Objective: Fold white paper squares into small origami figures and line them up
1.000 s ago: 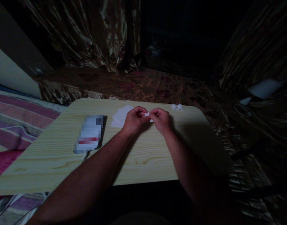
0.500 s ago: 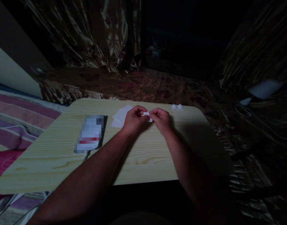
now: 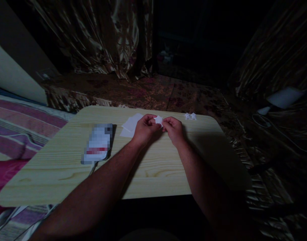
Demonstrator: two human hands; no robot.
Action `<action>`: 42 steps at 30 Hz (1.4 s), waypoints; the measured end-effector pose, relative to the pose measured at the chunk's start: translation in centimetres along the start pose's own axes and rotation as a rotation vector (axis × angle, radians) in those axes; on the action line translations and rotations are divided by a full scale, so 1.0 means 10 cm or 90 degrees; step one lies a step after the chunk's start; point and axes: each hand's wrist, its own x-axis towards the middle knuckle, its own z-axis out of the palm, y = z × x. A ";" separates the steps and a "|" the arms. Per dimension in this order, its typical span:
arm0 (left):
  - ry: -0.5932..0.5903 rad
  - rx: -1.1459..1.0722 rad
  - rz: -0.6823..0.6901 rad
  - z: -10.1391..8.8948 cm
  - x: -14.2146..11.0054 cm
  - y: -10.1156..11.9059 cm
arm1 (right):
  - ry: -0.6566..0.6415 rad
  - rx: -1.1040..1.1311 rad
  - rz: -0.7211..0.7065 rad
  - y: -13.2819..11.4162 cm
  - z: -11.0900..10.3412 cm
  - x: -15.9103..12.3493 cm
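Observation:
My left hand (image 3: pixel 144 129) and my right hand (image 3: pixel 174 130) meet above the middle of a light wooden table (image 3: pixel 68 167). Both pinch a small white folded paper piece (image 3: pixel 158 119) between thumbs and fingertips. Just left of my left hand lie white paper sheets (image 3: pixel 130 124) flat on the table. Two small folded white paper shapes (image 3: pixel 190 116) sit near the table's far right edge.
A blurred-out flat phone-like object (image 3: pixel 98 144) lies on the table's left half. Striped bedding (image 3: pixel 15 134) is at the left. Patterned dark fabric (image 3: pixel 153 90) lies beyond the table, shiny curtains (image 3: pixel 93 36) behind it. A white device with cable (image 3: pixel 281 98) is at the right.
The small paper piece now shows more above my fingertips, turned slightly upward. Both hands stay in place. The view has shifted a little.

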 end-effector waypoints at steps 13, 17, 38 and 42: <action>0.019 0.012 -0.001 0.00 0.00 0.02 | -0.017 -0.033 -0.015 -0.04 -0.01 -0.03; 0.041 0.026 -0.004 -0.01 0.00 0.02 | -0.018 -0.030 0.009 -0.05 0.01 -0.04; 0.066 0.014 0.011 -0.01 0.00 0.01 | -0.028 -0.056 0.009 -0.03 0.01 -0.04; 0.063 0.024 -0.003 -0.01 0.00 0.05 | -0.026 -0.059 0.007 -0.04 0.00 -0.03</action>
